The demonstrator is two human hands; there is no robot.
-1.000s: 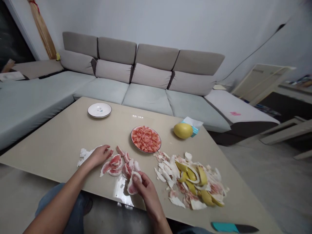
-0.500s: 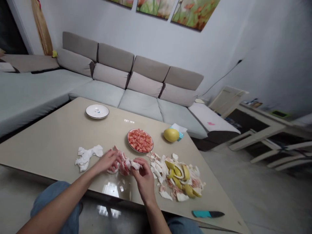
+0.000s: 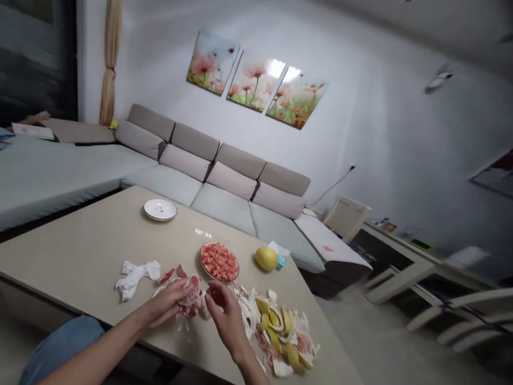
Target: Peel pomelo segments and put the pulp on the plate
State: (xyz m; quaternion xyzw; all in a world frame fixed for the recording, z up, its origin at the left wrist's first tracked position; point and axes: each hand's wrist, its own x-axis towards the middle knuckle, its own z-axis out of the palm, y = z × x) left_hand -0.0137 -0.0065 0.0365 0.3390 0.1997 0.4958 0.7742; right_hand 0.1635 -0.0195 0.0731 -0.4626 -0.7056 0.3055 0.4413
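My left hand (image 3: 167,303) is closed on a pink pomelo segment (image 3: 189,289), lifted a little above the beige table (image 3: 80,251). My right hand (image 3: 225,313) sits just right of it, fingers curled and pinching at the segment's edge. More pink segments (image 3: 168,276) lie on the table under and beside my hands. A plate of peeled pink flesh (image 3: 219,261) stands just beyond them.
A pile of yellow and white peel (image 3: 280,331) lies right of my hands. Crumpled white tissue (image 3: 134,275) lies to the left. A whole yellow pomelo (image 3: 266,259) sits by a tissue pack (image 3: 278,252). A small white plate (image 3: 160,209) is further back. A grey sofa (image 3: 224,187) lines the wall.
The view has tilted up, and the knife has left the frame. My left hand has taken hold of a segment and raised it; my right hand has closed in on it.
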